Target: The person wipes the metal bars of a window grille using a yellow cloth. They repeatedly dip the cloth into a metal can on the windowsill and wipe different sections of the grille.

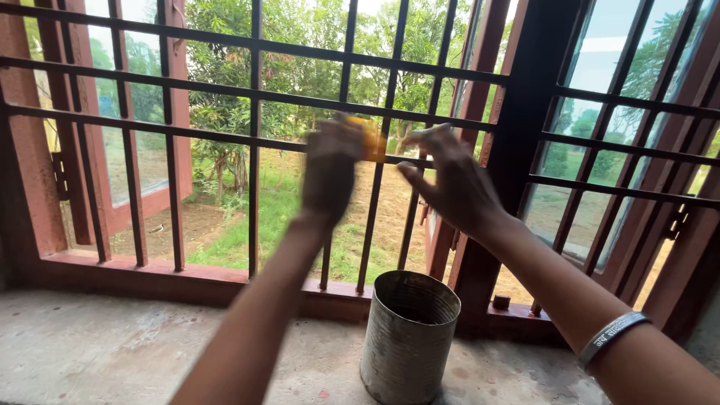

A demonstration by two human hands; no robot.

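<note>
On your far left, an open window shutter [142, 135] swings outward beyond the dark metal grille [255, 142], with trees and grass outside. Your left hand [330, 169] is raised against the grille bars, blurred, fingers closed around a small orange piece [373, 139] held up at a horizontal bar. Just beside it, your right hand [454, 184] has its fingers spread and curved, the fingertips near the orange piece; you cannot tell whether they touch it. A silver bangle [611, 335] sits on that wrist. Below, between your forearms, a dented metal can [409, 337] stands upright on the stone sill [97, 349], open-topped.
</note>
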